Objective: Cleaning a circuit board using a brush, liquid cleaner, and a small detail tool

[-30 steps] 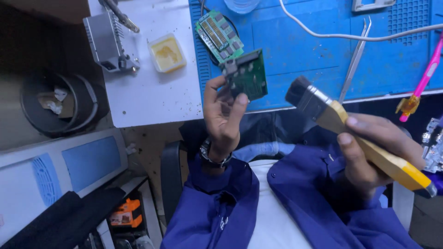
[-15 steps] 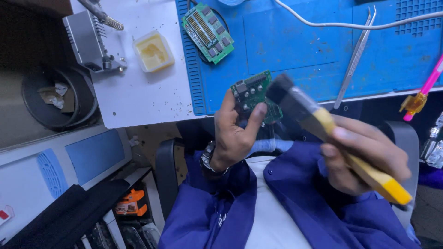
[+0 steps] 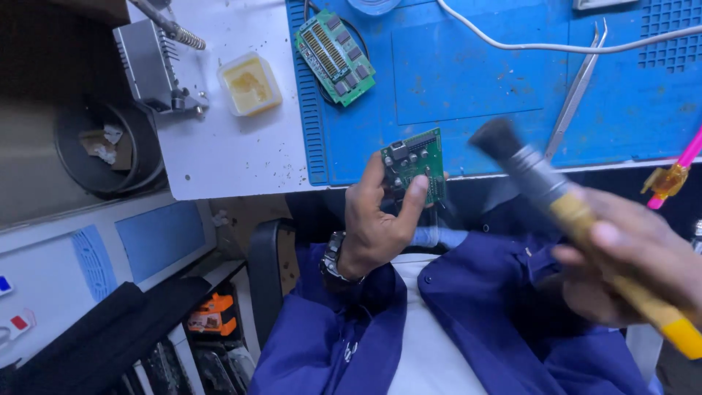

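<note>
The left hand [image 3: 376,227] grips a small green circuit board [image 3: 414,164] at the near edge of the blue mat [image 3: 475,88]. To its right, the right hand [image 3: 632,267] clasps a yellow-handled brush [image 3: 578,216], bristles near the board. A second board [image 3: 335,47] lies farther back on the mat.

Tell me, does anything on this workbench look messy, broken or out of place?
Nothing looks broken. The white table is speckled with brown crumbs beside the blue mat. The left hand holds a small green circuit board; the right hand holds a brush.
</note>
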